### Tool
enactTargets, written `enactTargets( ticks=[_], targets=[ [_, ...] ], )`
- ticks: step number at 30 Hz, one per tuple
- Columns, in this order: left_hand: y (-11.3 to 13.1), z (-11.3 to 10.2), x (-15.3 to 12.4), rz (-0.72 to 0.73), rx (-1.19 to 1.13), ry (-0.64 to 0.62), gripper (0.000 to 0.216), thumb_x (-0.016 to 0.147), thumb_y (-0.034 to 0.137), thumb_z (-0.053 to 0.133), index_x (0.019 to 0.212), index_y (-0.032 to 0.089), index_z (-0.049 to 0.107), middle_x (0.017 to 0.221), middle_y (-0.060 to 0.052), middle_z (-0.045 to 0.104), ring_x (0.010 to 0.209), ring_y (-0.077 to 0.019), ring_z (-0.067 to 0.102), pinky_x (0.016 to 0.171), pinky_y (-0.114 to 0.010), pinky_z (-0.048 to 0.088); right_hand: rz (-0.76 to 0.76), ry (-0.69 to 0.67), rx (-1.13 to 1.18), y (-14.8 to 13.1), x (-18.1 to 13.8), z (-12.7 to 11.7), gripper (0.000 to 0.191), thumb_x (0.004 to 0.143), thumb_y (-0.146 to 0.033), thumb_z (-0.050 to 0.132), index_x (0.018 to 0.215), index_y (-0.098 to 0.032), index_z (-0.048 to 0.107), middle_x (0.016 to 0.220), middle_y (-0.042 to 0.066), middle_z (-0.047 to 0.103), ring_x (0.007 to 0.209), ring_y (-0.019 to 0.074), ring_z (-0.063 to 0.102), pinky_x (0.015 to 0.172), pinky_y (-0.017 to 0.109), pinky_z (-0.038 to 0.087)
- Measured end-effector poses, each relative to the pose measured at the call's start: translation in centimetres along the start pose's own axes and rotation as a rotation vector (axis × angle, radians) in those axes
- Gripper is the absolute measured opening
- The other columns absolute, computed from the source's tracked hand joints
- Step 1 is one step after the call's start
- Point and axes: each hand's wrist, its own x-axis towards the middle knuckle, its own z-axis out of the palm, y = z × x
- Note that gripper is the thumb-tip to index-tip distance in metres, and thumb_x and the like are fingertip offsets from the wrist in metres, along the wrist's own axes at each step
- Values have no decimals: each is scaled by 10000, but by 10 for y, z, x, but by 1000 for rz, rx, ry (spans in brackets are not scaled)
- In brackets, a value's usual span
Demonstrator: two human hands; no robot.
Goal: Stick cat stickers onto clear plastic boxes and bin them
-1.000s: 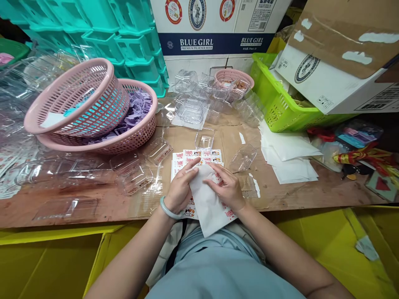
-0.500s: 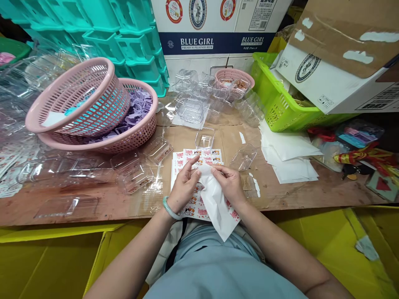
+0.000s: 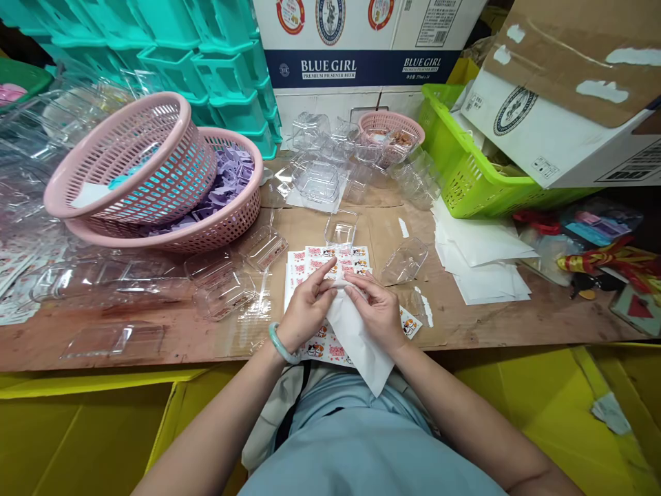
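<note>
Between my two hands hangs a white paper sheet [image 3: 361, 344], its lower corner dangling over my lap. My left hand [image 3: 310, 306], with a pale green bangle at the wrist, pinches the sheet's top edge between thumb and fingers, while the index finger points up. My right hand [image 3: 376, 313] grips the same edge with thumb and fingers bent. Below them, sheets of cat stickers [image 3: 330, 350] lie at the table's front edge. A clear plastic tray [image 3: 341, 229] stands just beyond the sticker sheets.
Two pink baskets [image 3: 175, 241] stack at the left, the lower one with purple pieces. Clear plastic containers [image 3: 315, 180] clutter the middle back. White papers [image 3: 478, 258] lie right, before a green basket [image 3: 465, 179] bearing a carton [image 3: 542, 124]. Teal crates [image 3: 227, 83] stand behind.
My fingers have come closer together along the paper's top edge. The paper hangs smoother, and a corner of a sticker sheet now shows to the right of my right hand.
</note>
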Motion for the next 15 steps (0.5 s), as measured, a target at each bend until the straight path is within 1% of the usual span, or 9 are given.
enactTargets(
  ticks=[3,5,7,9,11,12,14,15],
  targets=[
    [-2,0,-3,34,89,-22,667,843,237,563,1468,193,334,852,-32,657,642,-91,519,576,-185,414,100,32,79,-2,1,-1,181,861,-322,627,972,-239,744,1028,49,744,988,213,679,1001,412,468],
    [-2,1,-4,44,103,-49,674,842,216,544,1477,200,319,840,-31,651,650,-97,521,589,-187,419,210,48,177,-4,4,-1,194,844,-353,645,938,-220,749,995,58,748,949,218,684,924,389,511],
    [-2,1,-5,33,101,-66,683,833,202,540,1479,208,318,860,-39,661,666,-106,533,606,-193,429,340,94,346,-6,8,-1,211,817,-378,669,905,-203,748,946,62,754,904,219,693,868,379,536],
    [-3,0,-3,13,113,-64,703,811,184,547,1478,213,325,904,-50,679,672,-114,542,614,-202,436,435,184,536,-6,15,-2,201,775,-372,708,848,-188,741,879,56,756,855,210,700,856,377,546],
    [-4,-6,0,3,152,-52,724,786,160,550,1475,221,335,933,-55,694,678,-126,558,637,-220,453,468,278,669,-6,24,-6,175,725,-347,747,780,-182,722,832,47,752,832,200,703,875,376,547],
    [-5,-9,2,9,181,-42,731,770,144,554,1468,226,353,954,-59,698,710,-140,580,675,-238,468,466,315,711,-6,28,-9,169,705,-336,760,758,-184,710,821,43,749,831,196,704,890,378,545],
    [-7,-17,5,31,284,-3,728,732,108,564,1434,233,417,1010,-72,698,856,-190,623,813,-303,482,436,382,763,-8,36,-16,170,692,-324,771,760,-188,693,835,38,748,846,190,708,919,386,541],
    [-7,-21,6,54,363,35,720,716,93,572,1411,234,451,1061,-83,690,964,-223,618,901,-348,460,405,413,771,-10,39,-20,172,702,-322,767,777,-189,689,852,38,748,859,189,709,933,395,538]
  ],
)
